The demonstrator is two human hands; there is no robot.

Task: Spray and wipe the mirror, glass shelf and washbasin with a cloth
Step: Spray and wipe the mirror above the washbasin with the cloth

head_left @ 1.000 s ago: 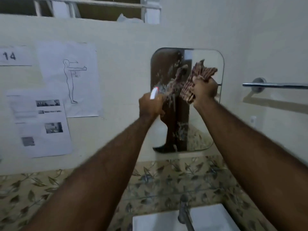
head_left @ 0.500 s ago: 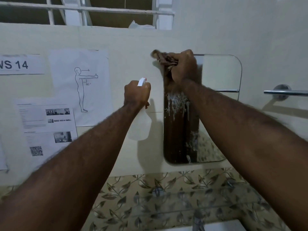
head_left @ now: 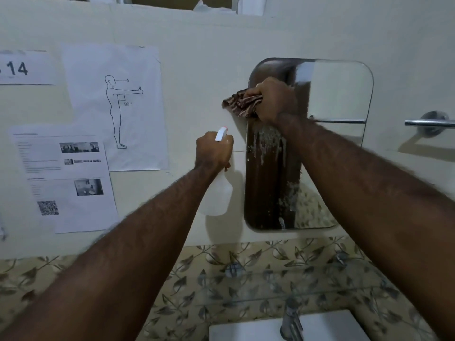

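A rounded mirror [head_left: 339, 94] hangs on the cream wall, with white foam streaks running down its left half. My right hand [head_left: 273, 100] presses a bunched brown checked cloth [head_left: 240, 104] against the mirror's upper left edge; part of the cloth hangs over onto the wall. My left hand [head_left: 213, 150] holds a white spray bottle [head_left: 218, 195] by its trigger head, just left of the mirror. Below the mirror, a glass shelf [head_left: 307, 289] spans the leaf-patterned tiles. At the bottom edge sits the white washbasin [head_left: 246, 331].
A chrome tap [head_left: 291, 321] rises over the basin. A chrome towel rail [head_left: 429, 123] sticks out on the right wall. Several printed sheets [head_left: 66, 178] are taped to the wall on the left. A barred window opening runs along the top.
My right hand carried the cloth from the mirror's middle up to its top left corner, then a little down the left edge. The spray bottle moved left, off the mirror.
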